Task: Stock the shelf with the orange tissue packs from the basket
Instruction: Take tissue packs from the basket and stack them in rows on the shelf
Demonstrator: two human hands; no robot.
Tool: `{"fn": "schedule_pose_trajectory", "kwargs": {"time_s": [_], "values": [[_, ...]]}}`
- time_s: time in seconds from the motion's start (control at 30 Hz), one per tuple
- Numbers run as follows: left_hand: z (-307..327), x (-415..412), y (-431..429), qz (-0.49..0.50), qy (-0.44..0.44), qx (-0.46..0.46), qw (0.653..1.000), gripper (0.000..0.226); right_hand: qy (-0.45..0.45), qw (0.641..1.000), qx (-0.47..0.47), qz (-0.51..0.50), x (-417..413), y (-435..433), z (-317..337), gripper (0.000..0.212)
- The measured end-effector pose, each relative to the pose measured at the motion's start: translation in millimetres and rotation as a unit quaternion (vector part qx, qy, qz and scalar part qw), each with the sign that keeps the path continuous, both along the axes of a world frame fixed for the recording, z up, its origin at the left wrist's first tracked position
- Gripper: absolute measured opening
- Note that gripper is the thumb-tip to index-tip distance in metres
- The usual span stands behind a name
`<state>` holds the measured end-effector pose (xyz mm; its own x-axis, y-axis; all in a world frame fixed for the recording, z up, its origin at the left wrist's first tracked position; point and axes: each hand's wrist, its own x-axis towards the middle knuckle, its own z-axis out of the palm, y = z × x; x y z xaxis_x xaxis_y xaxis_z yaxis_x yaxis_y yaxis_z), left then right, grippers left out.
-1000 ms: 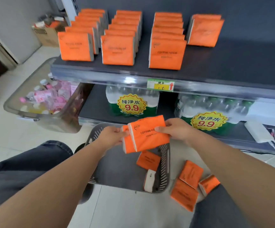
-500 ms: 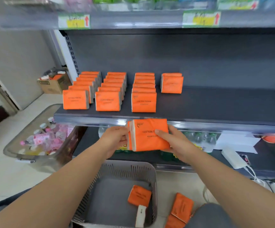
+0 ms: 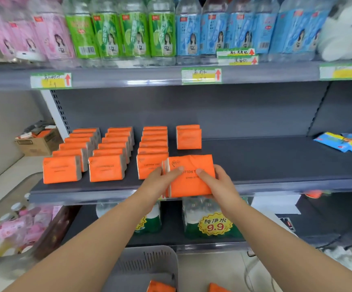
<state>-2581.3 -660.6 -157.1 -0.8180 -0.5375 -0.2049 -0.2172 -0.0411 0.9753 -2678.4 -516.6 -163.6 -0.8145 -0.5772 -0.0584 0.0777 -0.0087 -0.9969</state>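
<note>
Two hands on one item: your left hand (image 3: 158,182) and right hand (image 3: 219,182) pinch the held orange tissue pack (image 3: 192,180) from either side, thumbs on its printed face; you cannot tell whether a second pack sits behind it. Change: half a second ago it was below the shelf (image 3: 276,161) lip; now it is over the front edge, just right of the third row (image 3: 149,165) and in line with the short fourth row (image 3: 188,137) at the back. Status: set-down pending, likely into that row. Remaining: spare packs (image 3: 160,286) in the basket (image 3: 145,262)
</note>
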Motion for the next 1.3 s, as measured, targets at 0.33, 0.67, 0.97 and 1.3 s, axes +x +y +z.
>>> {"fn": "schedule_pose_trajectory", "kwargs": {"time_s": [0.33, 0.67, 0.97, 1.3], "values": [[6.8, -74.5, -14.7, 0.034, 0.039, -0.084, 0.995, 0.064, 0.032, 0.999, -0.01, 0.002, -70.8, -19.3, 12.6, 0.028], [-25.6, -149.9, -43.7, 0.047, 0.084, -0.079, 0.992, 0.038, 0.044, 0.999, 0.01, 0.002, -139.8, -56.2, -16.7, 0.035], [-55.7, -197.7, -73.8, 0.068, 0.08, -0.102, 0.989, 0.035, 0.075, 0.997, 0.032, -0.005, -184.9, -100.2, -44.2, 0.043], [-78.8, -222.6, -84.7, 0.098, 0.087, -0.153, 0.979, 0.035, 0.079, 0.996, 0.03, -0.004, -201.5, -124.2, -70.6, 0.045]]}}
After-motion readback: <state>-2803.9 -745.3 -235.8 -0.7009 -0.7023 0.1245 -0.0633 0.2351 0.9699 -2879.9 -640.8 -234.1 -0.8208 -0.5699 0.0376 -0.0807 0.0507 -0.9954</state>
